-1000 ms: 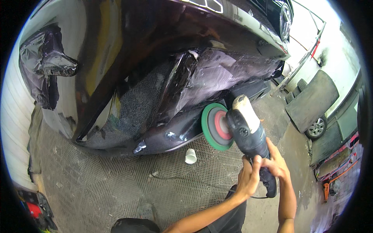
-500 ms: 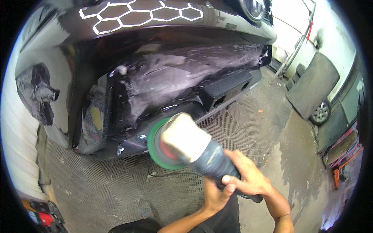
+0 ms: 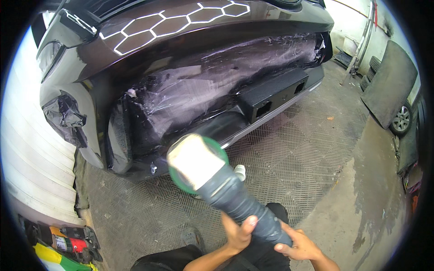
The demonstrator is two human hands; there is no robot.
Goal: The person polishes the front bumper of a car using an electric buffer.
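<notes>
Head view: both the left hand (image 3: 238,231) and right hand (image 3: 299,246) stay clenched round the grey taped polisher with green round pad (image 3: 212,178), now swung up against the glossy black car bumper (image 3: 199,108), ready to buff.

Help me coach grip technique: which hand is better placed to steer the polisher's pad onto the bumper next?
Probably the left hand. It grips the polisher further up the body, nearer the green pad, which hangs just short of the dark bumper. The right hand holds the tail end.
</notes>
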